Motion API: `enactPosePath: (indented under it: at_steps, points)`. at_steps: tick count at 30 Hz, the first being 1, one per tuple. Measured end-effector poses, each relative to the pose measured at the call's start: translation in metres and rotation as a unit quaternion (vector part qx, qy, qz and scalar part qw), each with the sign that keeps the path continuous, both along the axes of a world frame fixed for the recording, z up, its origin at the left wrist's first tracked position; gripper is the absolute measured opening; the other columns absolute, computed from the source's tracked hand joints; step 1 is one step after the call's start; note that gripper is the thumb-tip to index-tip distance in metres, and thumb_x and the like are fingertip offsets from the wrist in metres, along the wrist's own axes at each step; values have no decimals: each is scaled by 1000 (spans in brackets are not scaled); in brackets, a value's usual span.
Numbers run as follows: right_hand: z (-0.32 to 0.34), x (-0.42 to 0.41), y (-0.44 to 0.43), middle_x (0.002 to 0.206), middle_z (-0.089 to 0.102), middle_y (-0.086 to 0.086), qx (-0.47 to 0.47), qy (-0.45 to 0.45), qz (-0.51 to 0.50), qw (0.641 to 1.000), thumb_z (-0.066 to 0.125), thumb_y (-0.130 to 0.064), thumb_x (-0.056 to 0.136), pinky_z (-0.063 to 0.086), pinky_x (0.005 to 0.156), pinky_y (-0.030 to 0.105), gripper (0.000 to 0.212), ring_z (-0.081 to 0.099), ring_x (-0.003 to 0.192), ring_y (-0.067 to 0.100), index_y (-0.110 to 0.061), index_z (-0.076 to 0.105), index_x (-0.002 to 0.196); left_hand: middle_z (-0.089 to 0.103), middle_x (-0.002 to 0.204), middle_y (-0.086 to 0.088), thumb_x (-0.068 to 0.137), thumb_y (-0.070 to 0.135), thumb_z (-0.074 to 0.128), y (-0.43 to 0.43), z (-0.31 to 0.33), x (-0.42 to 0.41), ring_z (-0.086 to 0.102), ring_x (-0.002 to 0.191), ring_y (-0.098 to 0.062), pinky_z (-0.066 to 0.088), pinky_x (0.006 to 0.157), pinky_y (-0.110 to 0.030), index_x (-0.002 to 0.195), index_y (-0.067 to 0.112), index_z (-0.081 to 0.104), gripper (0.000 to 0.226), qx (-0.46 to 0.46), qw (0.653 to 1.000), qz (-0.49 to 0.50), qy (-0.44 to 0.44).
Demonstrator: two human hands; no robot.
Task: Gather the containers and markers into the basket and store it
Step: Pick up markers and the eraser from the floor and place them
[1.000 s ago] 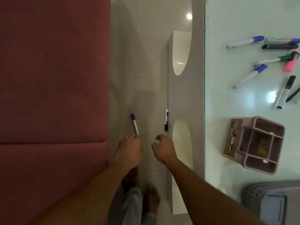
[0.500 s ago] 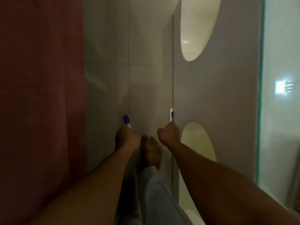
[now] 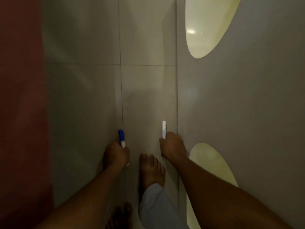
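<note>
I look down at the tiled floor between a sofa and a table's side panel. My left hand (image 3: 116, 155) grips a white marker with a blue cap (image 3: 121, 137), the cap pointing away from me. My right hand (image 3: 172, 146) grips a second white marker (image 3: 163, 129) whose white end sticks out above my fist; its other end is hidden in the hand. The basket, the containers and the other markers are out of view.
A dark red sofa (image 3: 21, 113) runs along the left. On the right stands the table's grey side panel (image 3: 239, 104) with two oval cut-outs. My bare foot (image 3: 151, 169) and trouser leg are between my arms on the grey floor tiles (image 3: 142, 90).
One second ago both markers lay on the floor ahead of my hands. My head has dropped lower, the tabletop has left the view, and each hand now holds a marker.
</note>
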State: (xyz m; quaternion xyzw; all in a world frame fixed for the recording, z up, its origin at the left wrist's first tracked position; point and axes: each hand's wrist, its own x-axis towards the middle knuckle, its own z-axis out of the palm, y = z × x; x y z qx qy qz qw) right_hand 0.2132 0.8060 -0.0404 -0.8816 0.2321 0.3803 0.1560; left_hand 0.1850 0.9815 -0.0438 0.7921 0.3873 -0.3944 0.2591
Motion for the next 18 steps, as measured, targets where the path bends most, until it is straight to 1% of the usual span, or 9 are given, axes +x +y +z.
enactPosePath:
  at_steps: [2,4,7,9,11,13,15,17,18]
  points:
    - [17,-4,7,99,69,12,51,-11,-37,998,51,-32,97,36,63,23,28,66,88,27,-8,66,100,68,103,-15,92,19,61,-2,16,0,62,84,-26,43,67,-29,105,4,63,20,-51,999,-14,-7]
    - [45,-10,18,100,68,13,92,-1,-69,993,53,-28,96,33,64,23,25,65,90,29,-6,64,100,65,101,-13,93,17,58,-4,47,4,59,83,-25,44,69,-29,105,6,59,16,-80,996,-25,-15]
    - [99,-13,39,104,69,11,155,39,-138,977,54,-25,95,42,67,26,18,65,95,28,-12,60,104,67,99,-11,92,14,57,-8,112,18,65,91,-28,47,74,-29,104,9,60,13,-113,991,-48,-48]
    - [148,-5,50,103,70,5,172,39,-143,974,48,-45,91,52,78,34,27,66,97,27,-23,56,104,70,96,-8,91,14,58,-11,165,36,67,91,-26,52,77,-34,103,13,63,12,-140,985,-50,-85]
    - [205,9,55,101,71,0,163,21,-120,979,34,-66,82,53,84,39,49,67,97,25,-29,51,108,70,87,-6,92,14,58,-16,224,63,68,86,-27,53,78,-39,97,17,63,8,-141,983,-46,-111]
    - [266,28,58,97,71,-5,162,-24,-104,981,29,-78,78,54,83,39,57,68,93,18,-36,46,112,65,73,-4,93,14,57,-22,285,94,64,73,-28,52,71,-42,84,19,59,11,-134,978,-41,-157]
    - [333,54,54,90,70,-12,217,-85,-170,958,29,-86,77,56,77,33,62,67,82,4,-40,43,116,57,62,3,93,20,59,-33,349,134,57,61,-19,47,60,-37,71,21,53,23,-113,964,-86,-224]
    - [394,80,40,85,68,-14,224,-167,-239,930,34,-80,82,51,68,17,55,65,76,-1,-39,43,117,58,66,4,91,22,63,-51,405,174,59,63,-14,48,60,-35,73,22,57,19,-124,940,-145,-284]
    - [420,93,26,80,68,-13,203,-219,-278,913,43,-72,86,47,63,12,43,64,71,-2,-37,48,110,59,72,4,90,21,65,-65,428,194,61,67,-14,50,63,-35,78,22,61,13,-150,925,-174,-304]
